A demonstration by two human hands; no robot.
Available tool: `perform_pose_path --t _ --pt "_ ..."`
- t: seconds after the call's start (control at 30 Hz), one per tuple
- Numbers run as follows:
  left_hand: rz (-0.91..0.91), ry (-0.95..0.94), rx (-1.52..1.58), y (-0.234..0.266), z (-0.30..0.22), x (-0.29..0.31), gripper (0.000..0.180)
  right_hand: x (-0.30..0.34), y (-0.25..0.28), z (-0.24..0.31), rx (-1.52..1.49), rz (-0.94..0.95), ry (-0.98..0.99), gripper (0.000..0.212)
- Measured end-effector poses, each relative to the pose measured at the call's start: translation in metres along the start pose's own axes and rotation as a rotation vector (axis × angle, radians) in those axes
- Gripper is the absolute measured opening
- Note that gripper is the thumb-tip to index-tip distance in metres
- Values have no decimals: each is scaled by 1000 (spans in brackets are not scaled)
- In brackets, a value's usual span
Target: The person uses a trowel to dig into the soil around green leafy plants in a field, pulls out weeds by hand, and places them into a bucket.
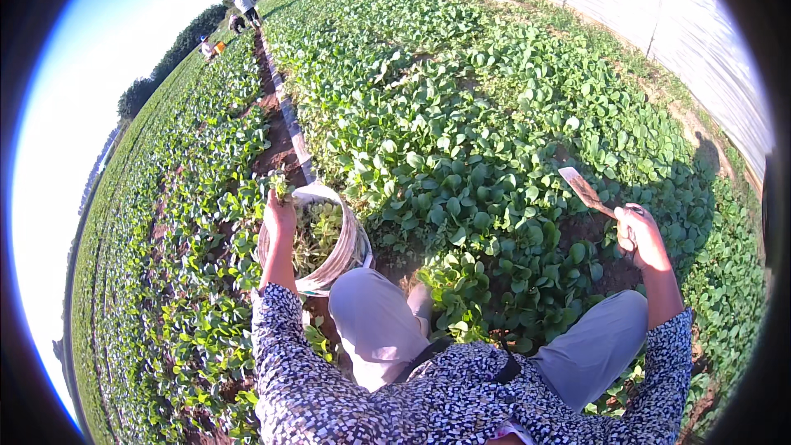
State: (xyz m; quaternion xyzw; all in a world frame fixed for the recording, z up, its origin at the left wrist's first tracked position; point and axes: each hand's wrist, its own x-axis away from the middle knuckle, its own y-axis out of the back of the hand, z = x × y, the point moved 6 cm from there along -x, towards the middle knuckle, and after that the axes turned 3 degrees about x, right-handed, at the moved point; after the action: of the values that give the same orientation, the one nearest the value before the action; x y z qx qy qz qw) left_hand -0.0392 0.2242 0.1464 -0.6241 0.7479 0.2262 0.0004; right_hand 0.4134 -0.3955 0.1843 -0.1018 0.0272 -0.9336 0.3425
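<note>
My left hand is raised at the rim of a white bucket, closed round a small tuft of green weeds. Inside the bucket lie pulled green plants, paler than the crop around it. Out to the right, my right hand grips a narrow flat-bladed hand tool, its blade brownish and pale at the tip, pointing up and left above the leaves. The tool's handle is mostly hidden in my fingers. Leafy green crop plants stand below and between my hands.
My bent knees flank leafy plants, the left one close beside the bucket. A bare soil furrow with a pale strip runs away beyond the bucket. Several people are far off at upper left. A white sheeted structure borders the right.
</note>
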Motion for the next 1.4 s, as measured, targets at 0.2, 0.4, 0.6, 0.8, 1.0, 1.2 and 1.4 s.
perform_pose_path --t 0.2,0.4,0.6,0.8,1.0,1.2,1.4 --pt "75 -31 -971 -1 2 78 74 1 -65 -18 57 19 -164 28" --pt "193 -516 -425 -100 -96 54 35 -22 -96 -35 12 62 -131 30" --pt "828 -455 -41 -292 -142 134 27 -21 -52 -44 4 -115 -186 28" --pt "1252 405 168 -357 10 218 27 4 -23 -42 -71 -228 -223 31" --pt "1063 870 57 -330 85 219 24 13 15 -39 -127 -412 -187 29" --pt "1032 973 70 -349 105 222 24 42 25 -54 -155 -551 -229 32" --pt "1224 764 163 -393 53 232 25 115 -13 -51 -267 -591 -150 30"
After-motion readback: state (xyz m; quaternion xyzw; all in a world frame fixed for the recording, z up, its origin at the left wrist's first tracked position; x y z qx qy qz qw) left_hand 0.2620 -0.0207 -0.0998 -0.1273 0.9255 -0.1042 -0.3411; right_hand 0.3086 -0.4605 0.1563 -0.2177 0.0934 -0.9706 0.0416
